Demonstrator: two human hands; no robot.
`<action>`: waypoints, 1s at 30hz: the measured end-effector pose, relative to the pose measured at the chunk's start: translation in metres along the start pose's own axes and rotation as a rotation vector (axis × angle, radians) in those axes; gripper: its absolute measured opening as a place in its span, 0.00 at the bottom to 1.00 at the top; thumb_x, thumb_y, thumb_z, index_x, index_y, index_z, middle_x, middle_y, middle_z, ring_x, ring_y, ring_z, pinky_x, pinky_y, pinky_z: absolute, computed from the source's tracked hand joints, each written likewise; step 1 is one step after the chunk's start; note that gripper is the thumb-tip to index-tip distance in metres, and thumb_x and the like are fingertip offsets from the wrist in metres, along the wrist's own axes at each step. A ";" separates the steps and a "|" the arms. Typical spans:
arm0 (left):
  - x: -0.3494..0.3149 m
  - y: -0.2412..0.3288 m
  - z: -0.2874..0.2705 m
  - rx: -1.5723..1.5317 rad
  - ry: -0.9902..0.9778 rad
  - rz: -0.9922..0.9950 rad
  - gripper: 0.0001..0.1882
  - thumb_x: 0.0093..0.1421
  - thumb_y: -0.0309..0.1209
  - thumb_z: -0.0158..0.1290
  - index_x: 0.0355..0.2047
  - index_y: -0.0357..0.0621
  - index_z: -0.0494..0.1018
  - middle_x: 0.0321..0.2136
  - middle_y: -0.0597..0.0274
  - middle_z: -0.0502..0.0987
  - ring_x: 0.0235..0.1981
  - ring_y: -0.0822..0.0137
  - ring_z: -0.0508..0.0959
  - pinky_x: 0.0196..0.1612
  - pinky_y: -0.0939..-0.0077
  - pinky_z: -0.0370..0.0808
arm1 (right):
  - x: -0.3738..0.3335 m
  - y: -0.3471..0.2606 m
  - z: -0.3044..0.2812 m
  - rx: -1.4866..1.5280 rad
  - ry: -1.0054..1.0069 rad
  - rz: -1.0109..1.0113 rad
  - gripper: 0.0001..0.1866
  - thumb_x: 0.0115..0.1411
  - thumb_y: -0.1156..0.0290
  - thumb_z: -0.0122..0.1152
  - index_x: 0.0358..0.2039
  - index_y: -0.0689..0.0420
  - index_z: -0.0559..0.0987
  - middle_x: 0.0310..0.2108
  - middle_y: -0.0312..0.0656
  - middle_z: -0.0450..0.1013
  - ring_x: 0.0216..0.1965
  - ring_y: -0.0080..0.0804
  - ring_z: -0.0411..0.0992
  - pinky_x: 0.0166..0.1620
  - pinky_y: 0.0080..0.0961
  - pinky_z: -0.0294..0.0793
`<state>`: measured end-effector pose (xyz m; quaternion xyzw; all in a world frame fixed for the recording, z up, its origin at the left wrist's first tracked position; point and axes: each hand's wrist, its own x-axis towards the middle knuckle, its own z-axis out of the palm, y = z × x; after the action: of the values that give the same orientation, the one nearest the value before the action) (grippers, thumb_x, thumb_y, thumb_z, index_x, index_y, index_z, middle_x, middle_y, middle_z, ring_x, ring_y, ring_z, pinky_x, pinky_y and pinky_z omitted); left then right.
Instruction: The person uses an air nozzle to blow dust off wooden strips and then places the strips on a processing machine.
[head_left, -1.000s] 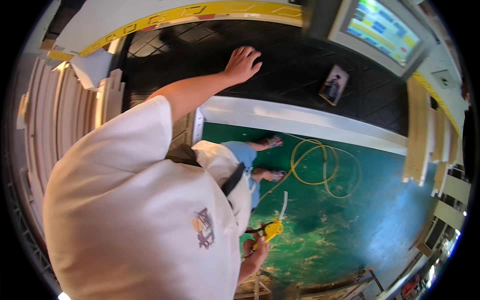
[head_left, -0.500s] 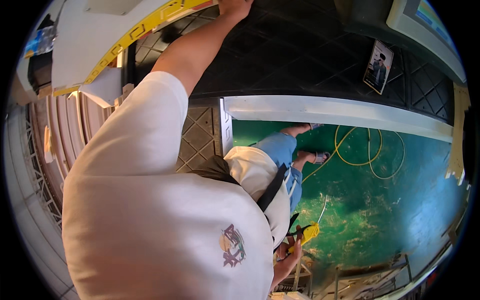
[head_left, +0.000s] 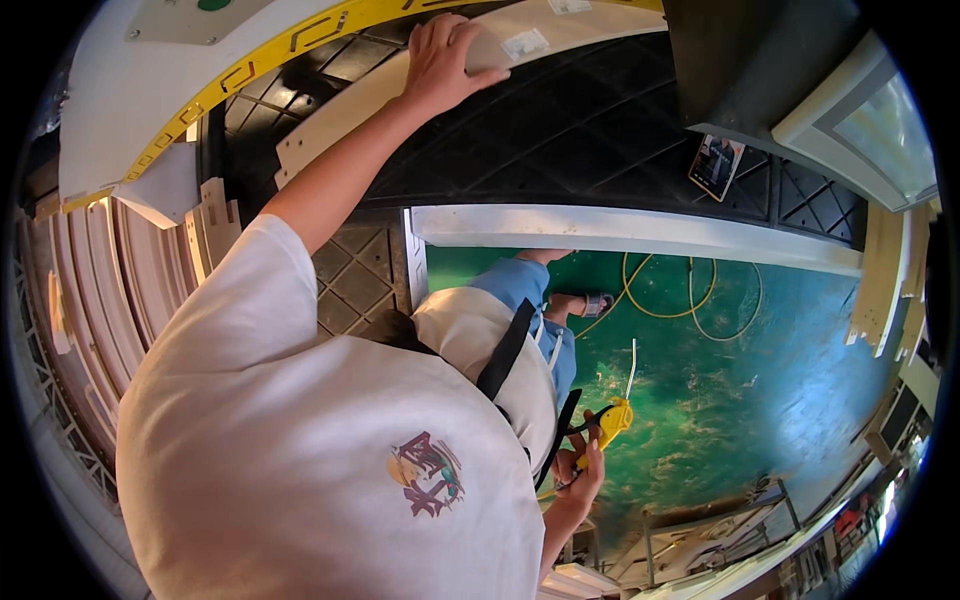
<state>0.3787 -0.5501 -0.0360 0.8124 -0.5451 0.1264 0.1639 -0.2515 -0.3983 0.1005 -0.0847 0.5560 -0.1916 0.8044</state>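
Observation:
My left hand (head_left: 440,65) reaches far out at the top, fingers curled over a long pale board (head_left: 350,108) and thumb along its near edge. Two whitish labels are on the board, and its left end has small holes. It rests on a black, diamond-patterned machine bed (head_left: 560,110). Low at my right side, my right hand (head_left: 583,465) is wrapped round a yellow air blow gun (head_left: 617,418). The gun's thin metal nozzle points up and away over the green floor.
A white guard with a yellow edge strip (head_left: 290,48) overhangs the bed. A white rail (head_left: 630,228) runs along its near side. A phone-like picture panel (head_left: 717,165) and a monitor (head_left: 890,130) are at the right. A yellow hose (head_left: 660,312) loops on the green floor (head_left: 690,430).
My left hand has come nearer, and the pale board now shows under it across the bed. The view has shifted slightly. My right hand keeps hold of the air blow gun.

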 end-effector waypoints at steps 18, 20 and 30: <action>-0.164 0.069 -0.077 -0.127 -0.098 -0.304 0.43 0.53 0.52 0.69 0.64 0.46 0.69 0.66 0.50 0.66 0.67 0.47 0.66 0.70 0.50 0.60 | 0.094 -0.022 0.022 0.377 -0.715 -0.003 0.40 0.70 0.39 0.51 0.75 0.48 0.60 0.63 0.56 0.71 0.54 0.54 0.77 0.52 0.55 0.75; -0.187 0.079 -0.093 -0.117 -0.097 -0.365 0.44 0.51 0.52 0.69 0.64 0.45 0.68 0.66 0.50 0.66 0.67 0.47 0.65 0.70 0.50 0.61 | 0.095 -0.022 0.033 0.351 -0.750 0.035 0.41 0.70 0.36 0.49 0.74 0.48 0.61 0.61 0.54 0.72 0.57 0.51 0.75 0.56 0.56 0.73; -0.303 0.155 -0.148 -0.069 -0.044 -0.606 0.50 0.49 0.51 0.72 0.67 0.42 0.64 0.63 0.43 0.67 0.64 0.42 0.67 0.68 0.48 0.64 | 0.098 -0.054 0.129 -1.134 -0.806 0.065 0.25 0.77 0.46 0.45 0.47 0.56 0.76 0.34 0.38 0.78 0.26 0.26 0.74 0.28 0.25 0.72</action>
<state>0.1173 -0.2889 0.0026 0.9344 -0.2855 0.0357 0.2099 -0.1133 -0.4973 0.0821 -0.5397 0.2303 0.1989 0.7849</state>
